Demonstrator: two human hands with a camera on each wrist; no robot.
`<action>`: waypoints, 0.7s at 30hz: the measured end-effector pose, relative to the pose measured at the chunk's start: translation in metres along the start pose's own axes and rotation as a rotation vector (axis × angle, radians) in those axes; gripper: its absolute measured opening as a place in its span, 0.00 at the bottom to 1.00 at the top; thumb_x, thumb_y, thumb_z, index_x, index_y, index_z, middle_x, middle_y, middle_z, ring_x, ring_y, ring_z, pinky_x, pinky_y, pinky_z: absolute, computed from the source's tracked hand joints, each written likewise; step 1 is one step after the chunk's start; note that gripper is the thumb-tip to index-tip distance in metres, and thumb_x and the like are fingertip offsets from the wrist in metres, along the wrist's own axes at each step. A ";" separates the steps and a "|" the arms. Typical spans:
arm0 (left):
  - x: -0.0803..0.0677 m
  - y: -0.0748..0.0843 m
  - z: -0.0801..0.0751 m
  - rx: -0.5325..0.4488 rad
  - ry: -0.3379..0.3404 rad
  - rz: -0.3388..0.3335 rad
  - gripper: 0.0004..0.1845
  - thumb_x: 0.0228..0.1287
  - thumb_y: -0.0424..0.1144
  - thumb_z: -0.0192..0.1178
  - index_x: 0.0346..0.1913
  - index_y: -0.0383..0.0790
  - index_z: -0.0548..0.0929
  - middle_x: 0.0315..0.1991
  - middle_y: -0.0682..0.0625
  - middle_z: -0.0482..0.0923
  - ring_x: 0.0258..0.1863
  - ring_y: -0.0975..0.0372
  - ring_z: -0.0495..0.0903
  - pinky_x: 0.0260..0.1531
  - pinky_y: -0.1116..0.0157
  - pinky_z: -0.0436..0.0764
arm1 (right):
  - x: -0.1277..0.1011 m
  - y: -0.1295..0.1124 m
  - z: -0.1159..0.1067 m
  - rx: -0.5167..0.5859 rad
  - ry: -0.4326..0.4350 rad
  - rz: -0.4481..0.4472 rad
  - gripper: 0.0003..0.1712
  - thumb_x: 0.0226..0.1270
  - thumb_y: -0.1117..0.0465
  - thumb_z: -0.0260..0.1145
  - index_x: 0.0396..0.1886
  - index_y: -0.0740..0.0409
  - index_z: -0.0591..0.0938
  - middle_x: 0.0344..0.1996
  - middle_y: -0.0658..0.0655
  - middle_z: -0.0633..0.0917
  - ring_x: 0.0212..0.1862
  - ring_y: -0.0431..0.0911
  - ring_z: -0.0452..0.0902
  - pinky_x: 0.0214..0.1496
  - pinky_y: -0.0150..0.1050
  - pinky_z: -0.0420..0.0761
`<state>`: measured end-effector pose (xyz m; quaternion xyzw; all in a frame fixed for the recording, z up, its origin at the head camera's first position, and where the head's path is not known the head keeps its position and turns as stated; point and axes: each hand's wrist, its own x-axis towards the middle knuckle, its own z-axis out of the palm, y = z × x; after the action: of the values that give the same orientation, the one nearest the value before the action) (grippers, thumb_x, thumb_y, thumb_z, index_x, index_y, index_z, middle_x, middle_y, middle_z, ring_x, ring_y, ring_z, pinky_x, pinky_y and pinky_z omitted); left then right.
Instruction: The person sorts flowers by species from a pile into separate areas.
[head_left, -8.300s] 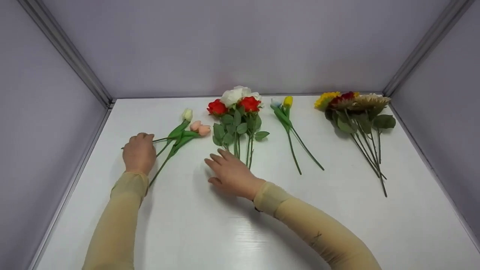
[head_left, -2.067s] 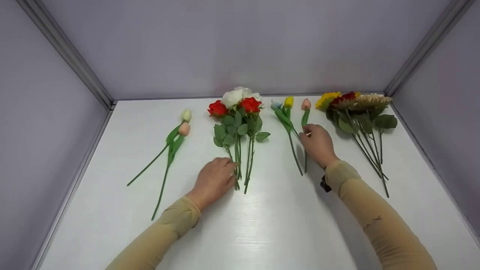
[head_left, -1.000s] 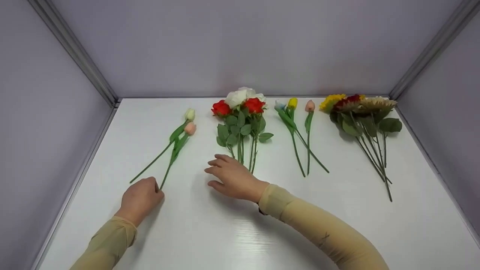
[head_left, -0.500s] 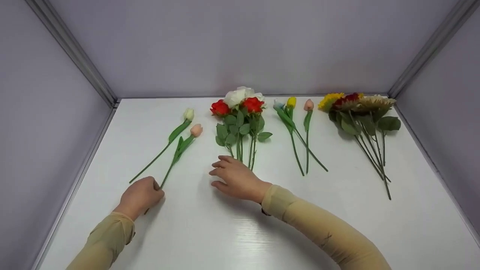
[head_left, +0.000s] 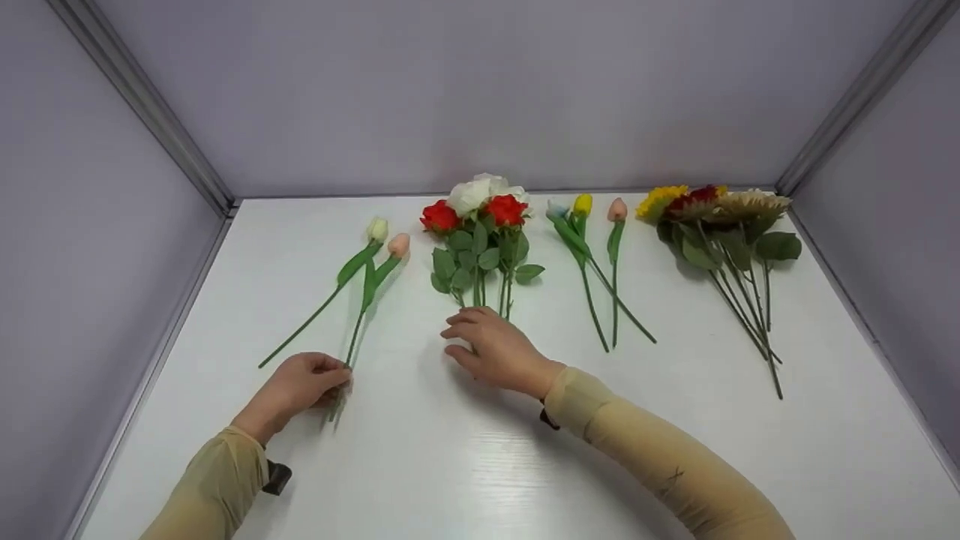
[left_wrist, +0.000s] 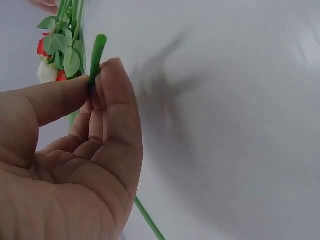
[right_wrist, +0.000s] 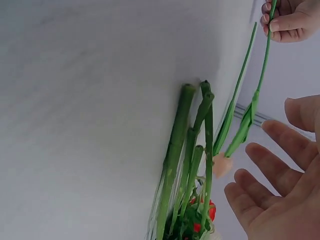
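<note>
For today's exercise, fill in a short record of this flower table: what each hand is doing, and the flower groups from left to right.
Left hand: pinches the stem end of the pink tulip, raised off the table
Right hand: open, empty, beside the rose stem ends
Far left: white tulip lying flat
Centre: red and white roses
Right of centre: three tulips, blue, yellow, pink
Far right: sunflower bunch
Surface: white table

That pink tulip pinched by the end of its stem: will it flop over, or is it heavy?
Probably fairly stiff: held at its end by the left hand, the pink tulip runs nearly straight. Likely light, since a thumb-and-finger pinch carries it. The stem is round, so it may roll.
</note>
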<state>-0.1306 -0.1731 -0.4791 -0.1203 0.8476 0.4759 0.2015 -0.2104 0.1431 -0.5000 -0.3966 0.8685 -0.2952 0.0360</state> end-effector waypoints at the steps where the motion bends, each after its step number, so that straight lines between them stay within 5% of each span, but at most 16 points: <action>1: 0.001 0.004 0.003 -0.026 0.002 0.016 0.15 0.75 0.39 0.61 0.52 0.29 0.81 0.43 0.42 0.83 0.40 0.57 0.81 0.41 0.62 0.84 | -0.001 0.002 -0.003 0.016 0.016 0.014 0.17 0.78 0.55 0.64 0.57 0.59 0.86 0.60 0.59 0.82 0.67 0.52 0.71 0.70 0.47 0.70; 6: 0.007 0.029 0.023 -0.131 0.012 0.100 0.16 0.76 0.39 0.60 0.55 0.29 0.80 0.47 0.39 0.83 0.43 0.56 0.83 0.45 0.60 0.85 | -0.006 0.012 -0.018 0.139 0.113 0.129 0.15 0.78 0.55 0.63 0.57 0.54 0.86 0.55 0.51 0.84 0.61 0.47 0.76 0.63 0.45 0.76; 10: 0.016 0.050 0.052 -0.212 0.012 0.149 0.14 0.75 0.37 0.61 0.54 0.30 0.81 0.47 0.38 0.83 0.43 0.54 0.85 0.45 0.59 0.86 | -0.010 0.021 -0.029 0.362 0.189 0.263 0.14 0.78 0.53 0.64 0.56 0.51 0.87 0.51 0.47 0.85 0.54 0.43 0.80 0.57 0.44 0.80; 15: 0.028 0.075 0.097 -0.288 -0.044 0.208 0.12 0.74 0.37 0.63 0.52 0.32 0.82 0.45 0.39 0.84 0.42 0.54 0.85 0.45 0.58 0.86 | -0.017 0.032 -0.039 0.661 0.237 0.401 0.17 0.76 0.50 0.65 0.56 0.51 0.87 0.51 0.55 0.87 0.52 0.47 0.82 0.56 0.45 0.81; 21: 0.036 0.097 0.142 -0.271 -0.145 0.292 0.11 0.74 0.37 0.62 0.51 0.32 0.82 0.43 0.43 0.84 0.41 0.56 0.84 0.41 0.59 0.86 | -0.030 0.039 -0.044 0.867 0.271 0.469 0.19 0.73 0.50 0.68 0.56 0.57 0.87 0.50 0.61 0.87 0.52 0.54 0.83 0.54 0.46 0.83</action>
<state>-0.1690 -0.0020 -0.4887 0.0124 0.7677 0.6169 0.1729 -0.2289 0.2057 -0.4902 -0.0978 0.7288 -0.6610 0.1496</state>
